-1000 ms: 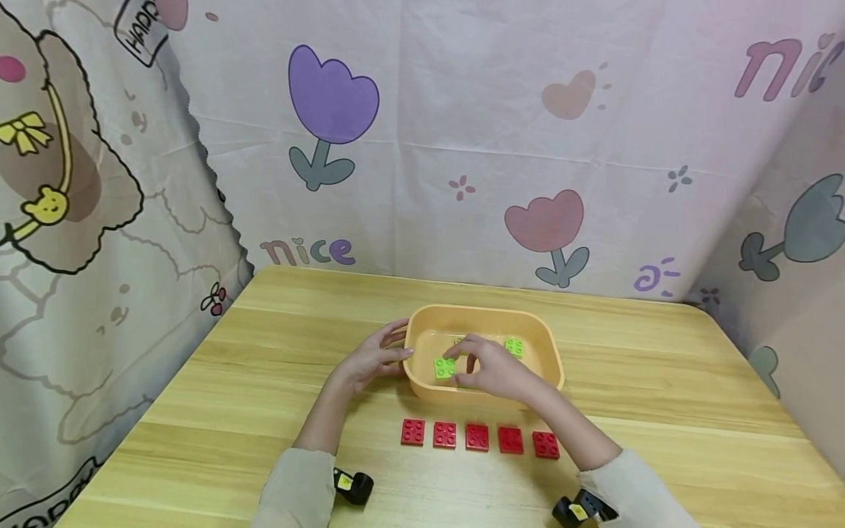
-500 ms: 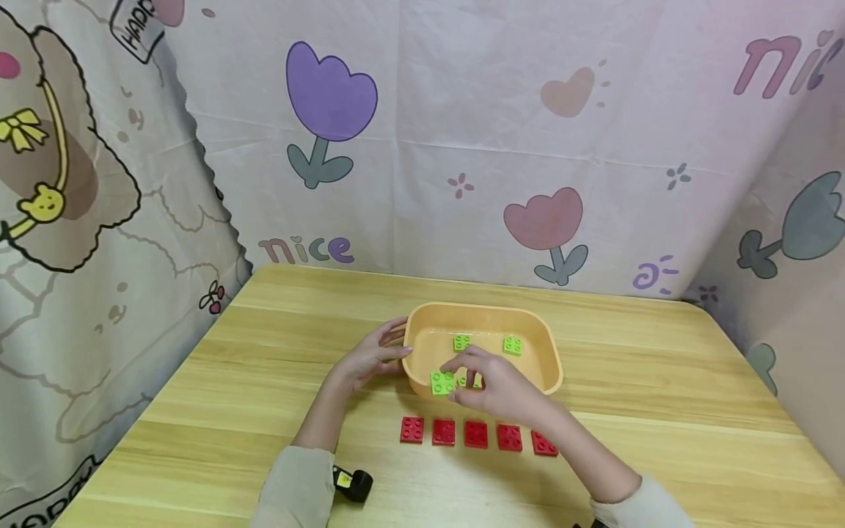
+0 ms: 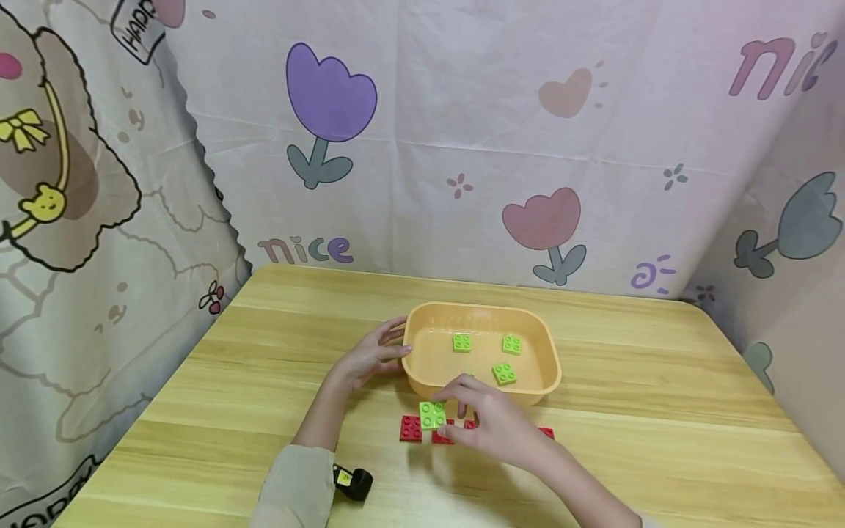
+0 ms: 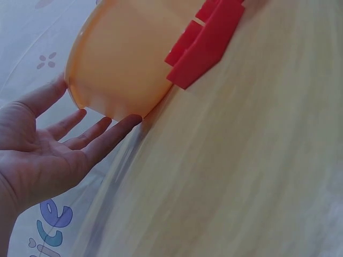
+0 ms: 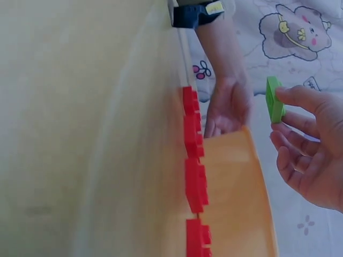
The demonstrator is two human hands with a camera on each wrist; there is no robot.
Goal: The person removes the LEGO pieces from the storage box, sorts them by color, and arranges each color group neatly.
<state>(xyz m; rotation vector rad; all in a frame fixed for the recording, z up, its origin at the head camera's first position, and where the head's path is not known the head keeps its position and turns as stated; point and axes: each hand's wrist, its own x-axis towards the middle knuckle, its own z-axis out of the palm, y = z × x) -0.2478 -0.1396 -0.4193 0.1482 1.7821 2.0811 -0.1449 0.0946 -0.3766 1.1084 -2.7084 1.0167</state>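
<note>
My right hand (image 3: 488, 422) pinches a light-green toy building brick (image 3: 432, 415) between thumb and fingers, just in front of the tub and above the row of red bricks (image 3: 411, 429). The right wrist view shows this green brick (image 5: 274, 100) raised off the table, on edge. At the left end of the orange-yellow plastic tub (image 3: 548, 334), my left hand (image 3: 366, 361) rests with fingertips on the outer wall and thumb at the rim. Its fingers (image 4: 110, 142) look mostly straight. Several green bricks (image 3: 505, 374) lie inside the tub; one is mostly hidden by my right hand.
The red bricks stand in a line along the tub's near side, some covered by my right hand and forearm. Wooden tabletop (image 3: 297, 308) surrounds the tub. A printed cloth (image 3: 422, 147) hangs behind the table. A black wrist camera (image 3: 354, 484) sits at my left cuff.
My right hand has lifted the green brick out of the tub and brought it towards me, over the red row. My left hand has stayed at the tub's end.
</note>
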